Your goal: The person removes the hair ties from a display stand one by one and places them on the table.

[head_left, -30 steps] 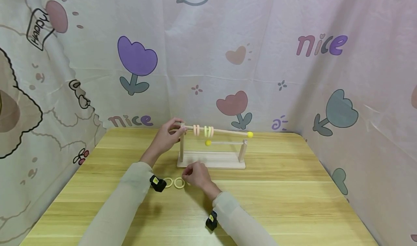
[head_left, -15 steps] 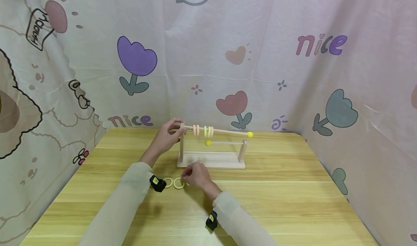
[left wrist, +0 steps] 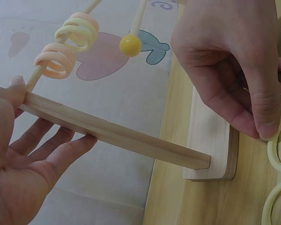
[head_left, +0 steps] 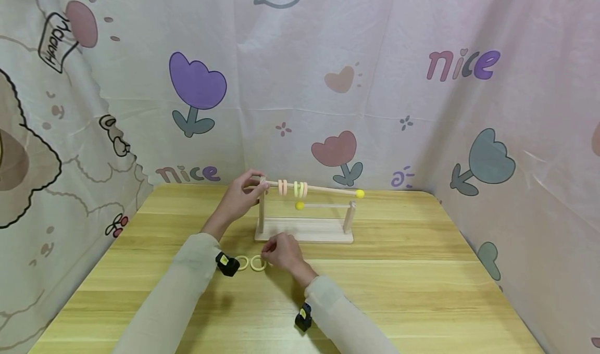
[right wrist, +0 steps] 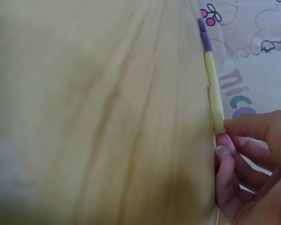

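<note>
A wooden stand [head_left: 304, 230] has a post at each end. My left hand [head_left: 240, 197] grips the top of its left post [left wrist: 117, 133], with the thumb by the upper rod [head_left: 328, 189] and the fingers round the post. Peach rings [left wrist: 55, 50] and pale yellow rings [left wrist: 77, 35] hang on that rod. In front of the stand, my right hand [head_left: 283, 252] pinches the edge of a pale yellow ring [left wrist: 272, 157] lying on the table. Another yellow ring [left wrist: 268, 206] lies beside it, to its left in the head view.
Purple rings [right wrist: 205, 41] lie in line beyond the yellow ones, hidden by the left wrist camera [head_left: 227, 264] in the head view. A lower rod [head_left: 325, 205] with a yellow ball [head_left: 299, 205] extends from the right post [head_left: 349, 218]. A printed cloth [head_left: 281, 83] hangs behind the table.
Hardly anything differs. The right hand and the yellow ring at its fingertips have shifted very slightly; the left hand stays at the post.
</note>
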`<action>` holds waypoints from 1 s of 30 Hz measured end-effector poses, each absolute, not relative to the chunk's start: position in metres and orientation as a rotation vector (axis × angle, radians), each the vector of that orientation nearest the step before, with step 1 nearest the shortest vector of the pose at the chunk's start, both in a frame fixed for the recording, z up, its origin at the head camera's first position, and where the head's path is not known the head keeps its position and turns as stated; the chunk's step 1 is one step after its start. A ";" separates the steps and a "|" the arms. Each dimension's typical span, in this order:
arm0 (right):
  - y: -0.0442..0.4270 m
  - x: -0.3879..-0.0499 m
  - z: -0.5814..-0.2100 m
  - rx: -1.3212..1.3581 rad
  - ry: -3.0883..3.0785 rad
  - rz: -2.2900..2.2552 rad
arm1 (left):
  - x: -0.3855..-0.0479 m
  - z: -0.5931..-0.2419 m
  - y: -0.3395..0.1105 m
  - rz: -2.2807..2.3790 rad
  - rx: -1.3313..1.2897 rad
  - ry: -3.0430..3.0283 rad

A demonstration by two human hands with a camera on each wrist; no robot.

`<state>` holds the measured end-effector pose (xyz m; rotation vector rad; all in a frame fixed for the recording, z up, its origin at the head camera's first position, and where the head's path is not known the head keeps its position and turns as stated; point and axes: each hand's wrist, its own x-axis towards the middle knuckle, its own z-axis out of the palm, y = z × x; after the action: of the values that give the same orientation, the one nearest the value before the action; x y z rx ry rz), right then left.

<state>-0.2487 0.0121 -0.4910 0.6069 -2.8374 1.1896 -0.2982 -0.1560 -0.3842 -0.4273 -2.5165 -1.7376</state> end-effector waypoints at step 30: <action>0.084 -0.264 -0.426 0.334 -2.522 1.471 | -0.296 -0.382 -0.155 -1.726 -0.454 -2.511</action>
<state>-0.2639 0.0840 -0.4264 0.3340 -2.5223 1.4712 -0.2962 -0.1553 -0.3820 -0.4537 -2.5112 -1.7260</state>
